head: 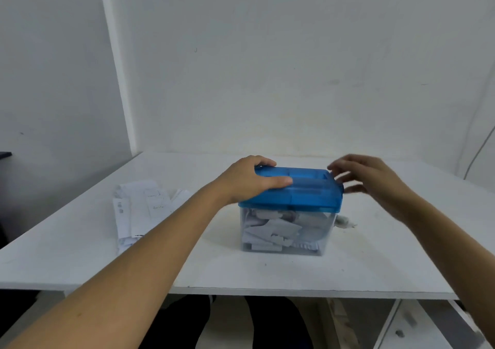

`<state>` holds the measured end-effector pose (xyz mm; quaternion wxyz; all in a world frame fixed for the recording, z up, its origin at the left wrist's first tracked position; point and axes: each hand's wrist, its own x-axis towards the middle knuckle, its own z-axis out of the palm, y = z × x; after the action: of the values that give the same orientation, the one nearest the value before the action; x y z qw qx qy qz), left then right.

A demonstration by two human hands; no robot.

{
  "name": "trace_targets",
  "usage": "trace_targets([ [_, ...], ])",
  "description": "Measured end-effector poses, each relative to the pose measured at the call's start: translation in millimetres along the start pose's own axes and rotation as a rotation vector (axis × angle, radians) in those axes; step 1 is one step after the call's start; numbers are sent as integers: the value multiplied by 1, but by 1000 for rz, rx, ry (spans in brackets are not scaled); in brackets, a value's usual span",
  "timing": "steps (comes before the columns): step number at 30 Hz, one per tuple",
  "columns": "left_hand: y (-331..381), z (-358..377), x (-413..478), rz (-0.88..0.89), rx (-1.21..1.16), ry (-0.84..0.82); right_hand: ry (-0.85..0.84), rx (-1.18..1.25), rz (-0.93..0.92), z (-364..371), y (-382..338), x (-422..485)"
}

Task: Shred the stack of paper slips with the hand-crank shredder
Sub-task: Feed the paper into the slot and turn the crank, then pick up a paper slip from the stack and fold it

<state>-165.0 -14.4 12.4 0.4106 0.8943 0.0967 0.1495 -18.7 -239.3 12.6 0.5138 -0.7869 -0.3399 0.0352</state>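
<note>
left hand (249, 181) grips boxy translucent-blue plastic shredder (308, 196).

Plain office: white desk (80, 257), paper slips (142, 206).

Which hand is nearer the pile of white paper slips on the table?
Left. The left hand holds the blue plastic shredder lid, just right of the white paper slips; the right hand is beside the lid's right end.

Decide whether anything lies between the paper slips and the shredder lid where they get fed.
Only the person's left hand: it holds the left end of the blue lid, the side facing the paper slips, thumb across the top. Nothing else on the table lies between them.
</note>
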Motion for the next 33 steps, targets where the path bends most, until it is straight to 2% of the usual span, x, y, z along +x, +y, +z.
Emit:
trace_targets([
  [2,1,-7,0,-18,-103,-50,-15,-63,-46,1,-20,6],
  [4,0,-16,-2,-28,-206,-8,-3,-146,-111,8,-41,11],
  [7,-13,-35,-9,-61,-286,133,-26,-283,-238,28,-73,12],
  [10,-43,-63,-21,-89,-207,338,-114,-355,-338,57,-103,8],
  [17,-132,-117,-69,-330,-215,680,-312,-312,-476,156,-146,-12],
  [20,-166,-116,-81,-424,8,681,-441,-338,-382,205,-136,-13],
  [22,-183,-111,-87,-445,181,648,-523,-419,-260,234,-122,-10],
  [24,-194,-105,-90,-468,257,636,-539,-439,-128,259,-101,-3],
  [28,-201,-90,-93,-562,343,630,-441,-456,81,301,-68,13],
  [33,-192,-86,-91,-597,446,577,-304,-544,5,323,-54,5],
])
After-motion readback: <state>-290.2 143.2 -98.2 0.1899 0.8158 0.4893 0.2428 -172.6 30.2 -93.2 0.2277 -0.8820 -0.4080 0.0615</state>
